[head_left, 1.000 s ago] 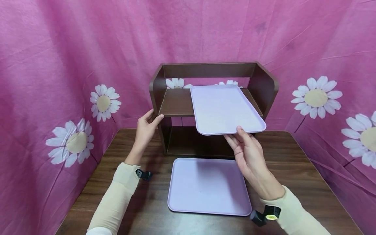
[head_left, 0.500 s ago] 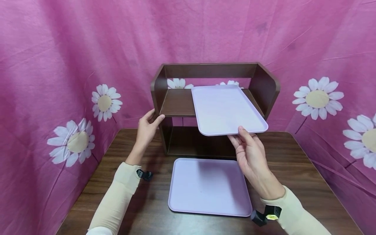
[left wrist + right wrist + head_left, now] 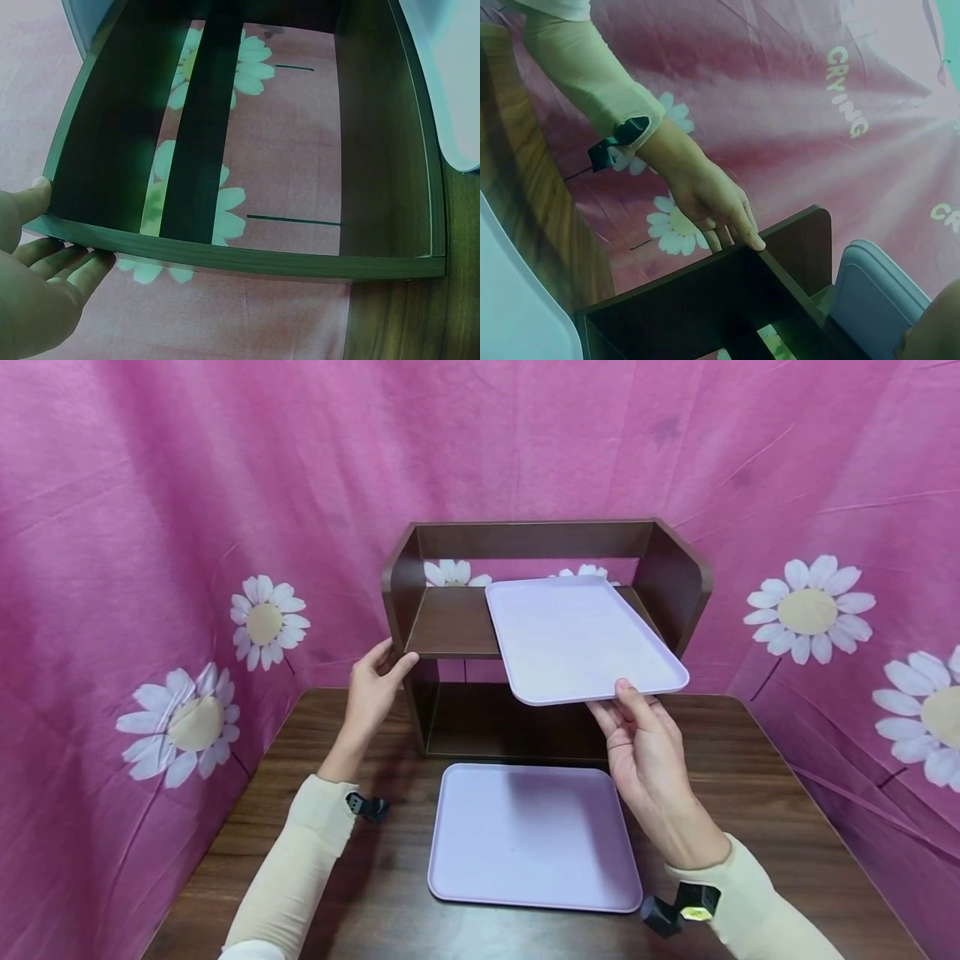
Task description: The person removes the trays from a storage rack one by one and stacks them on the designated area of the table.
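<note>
A dark brown two-tier shelf (image 3: 450, 622) stands toward the back of the table. My left hand (image 3: 371, 689) grips its left side at the upper board, thumb on the front edge; in the left wrist view the fingers (image 3: 71, 268) lie along the outside of the side panel. My right hand (image 3: 648, 752) pinches the near edge of a pale lilac tray (image 3: 581, 639), thumb on top and fingers underneath. That tray reaches over the upper board's right part, its near end jutting out in front. A second lilac tray (image 3: 532, 839) lies flat on the table before the shelf.
The wooden table (image 3: 750, 793) has pink curtain (image 3: 525, 435) with daisies behind and on both sides. The shelf's right side panel (image 3: 671, 585) rises close beside the held tray. A brown lower board (image 3: 510, 718) lies beneath it.
The held tray's near end has swung slightly to the right along with my right hand. My left hand keeps its hold on the shelf, and the tray on the table stays put.
</note>
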`<state>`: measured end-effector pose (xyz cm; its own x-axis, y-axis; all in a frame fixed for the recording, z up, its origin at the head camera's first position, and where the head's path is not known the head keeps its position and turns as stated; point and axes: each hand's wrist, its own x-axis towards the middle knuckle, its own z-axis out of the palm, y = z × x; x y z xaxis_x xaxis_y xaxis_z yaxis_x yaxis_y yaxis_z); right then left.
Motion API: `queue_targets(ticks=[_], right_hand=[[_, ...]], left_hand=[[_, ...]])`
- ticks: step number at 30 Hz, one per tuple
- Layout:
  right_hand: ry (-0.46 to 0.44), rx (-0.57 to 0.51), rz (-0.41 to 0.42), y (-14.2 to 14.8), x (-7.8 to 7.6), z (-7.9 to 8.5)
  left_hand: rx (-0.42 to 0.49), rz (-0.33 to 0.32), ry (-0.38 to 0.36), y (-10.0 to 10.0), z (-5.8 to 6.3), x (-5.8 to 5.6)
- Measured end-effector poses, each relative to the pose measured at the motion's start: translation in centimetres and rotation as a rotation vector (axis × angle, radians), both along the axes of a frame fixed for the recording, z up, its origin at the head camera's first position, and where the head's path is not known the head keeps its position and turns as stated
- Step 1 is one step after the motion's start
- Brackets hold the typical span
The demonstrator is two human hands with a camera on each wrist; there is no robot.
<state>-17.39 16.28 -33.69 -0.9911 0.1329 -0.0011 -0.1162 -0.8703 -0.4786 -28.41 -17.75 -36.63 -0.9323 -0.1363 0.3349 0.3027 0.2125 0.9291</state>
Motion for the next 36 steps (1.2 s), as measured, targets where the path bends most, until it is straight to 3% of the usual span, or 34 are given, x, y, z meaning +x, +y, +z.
queue_targets(ticks=[15, 24, 36], right_hand=[[0.066, -0.001, 0.028, 0.6, 0.2, -0.1], [0.088, 0.012, 0.027, 1.0, 0.4, 0.3], [0.156, 0.028, 0.028, 2.1, 0.8, 0.5]], left_hand=[[0.013, -0.006, -0.026, -0.2, 0.1, 0.1], [-0.004, -0.002, 0.014, -0.3, 0.1, 0.2], [-0.002, 0.000, -0.001, -0.3, 0.1, 0.2]])
